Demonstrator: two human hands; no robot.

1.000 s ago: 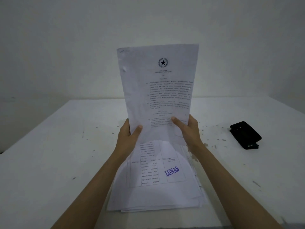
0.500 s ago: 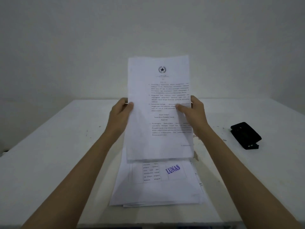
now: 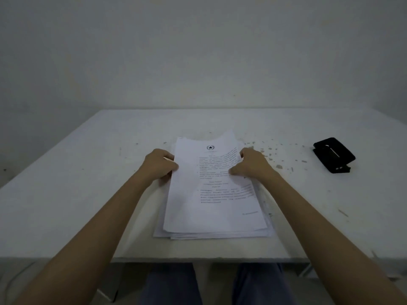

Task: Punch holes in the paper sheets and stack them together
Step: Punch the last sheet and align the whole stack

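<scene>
I held the top sheet [image 3: 211, 194] by both side edges, left hand [image 3: 159, 166] and right hand [image 3: 253, 165] each pinching it.
It lay on the paper stack [image 3: 211, 234]; the black hole punch [image 3: 333, 154] sat well right of the stack.

Printed top sheet [image 3: 211, 194] lies flat, slightly askew, on the paper stack [image 3: 220, 235]; holes seemingly indiscernible.

- top sheet [image 3: 211, 194] of the paper pile, middle of the frame: a round black emblem with a star [image 3: 210, 147] near its top edge, that's the only sign you can make out
- printed paragraphs below the emblem are way too blurry to read
- black hole punch [image 3: 333, 154], right side: no readable label
</scene>
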